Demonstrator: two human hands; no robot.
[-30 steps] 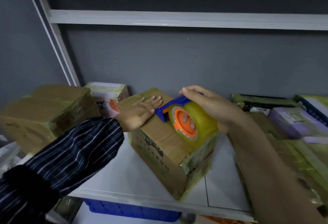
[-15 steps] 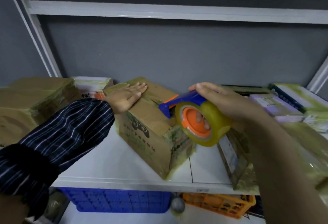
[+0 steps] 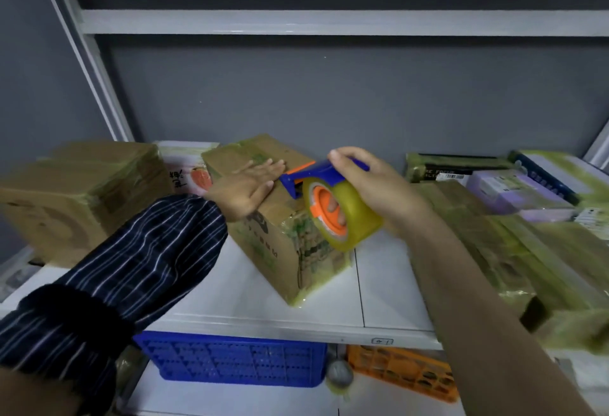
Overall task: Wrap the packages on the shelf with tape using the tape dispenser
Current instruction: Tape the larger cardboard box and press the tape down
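Box [image 3: 273, 251] at centre of shelf [image 3: 389, 284]. Left hand [image 3: 247, 190] flat, fingers straight, pressing top. Right hand [image 3: 365, 185] grips tape dispenser [image 3: 342, 218], back at box's 3 o'clock edge after swinging clear; likely next strip starting.

Shelf: white board [image 3: 250, 297], divided by a seam [image 3: 360, 284] right of centre; a small label [image 3: 382, 341] is fixed to the front edge.
Centre: a tape-wrapped cardboard box [image 3: 263, 251] is set cornerwise, one corner near the front edge.
Left end: a larger taped box [image 3: 82, 198] is seen, blurred.
Back left: a white carton with a fruit print [image 3: 188, 168] is stood between the two.
Right: flat taped packages [image 3: 494, 237] are piled front to back; a dark box [image 3: 454, 165] and a purple box [image 3: 514, 191] are seen behind them.
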